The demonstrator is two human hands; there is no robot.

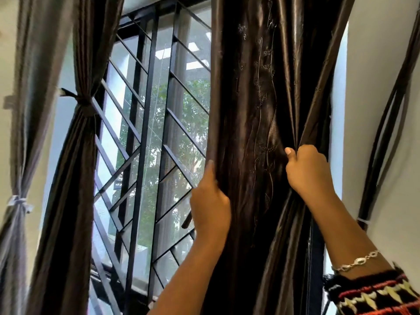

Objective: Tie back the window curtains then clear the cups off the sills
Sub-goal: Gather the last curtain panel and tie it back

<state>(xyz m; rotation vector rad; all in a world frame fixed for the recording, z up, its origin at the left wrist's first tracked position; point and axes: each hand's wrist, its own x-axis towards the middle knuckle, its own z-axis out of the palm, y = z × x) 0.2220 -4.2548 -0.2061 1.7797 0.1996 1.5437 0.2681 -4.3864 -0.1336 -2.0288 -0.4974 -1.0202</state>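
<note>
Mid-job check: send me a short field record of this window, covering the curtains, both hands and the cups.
left curtain: dark, gathered and bound by a dark tie
right curtain: dark, embroidered, hanging untied
left hand: grips the right curtain's left edge
right hand: pinches folds on the curtain's right side
grey curtain: far left, bound with a white tie
window grille: black bars, exposed between the dark curtains
cups: none in view

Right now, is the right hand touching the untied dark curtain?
Touching. The head view shows the right hand pinching a bunched fold of the untied dark curtain.
</note>
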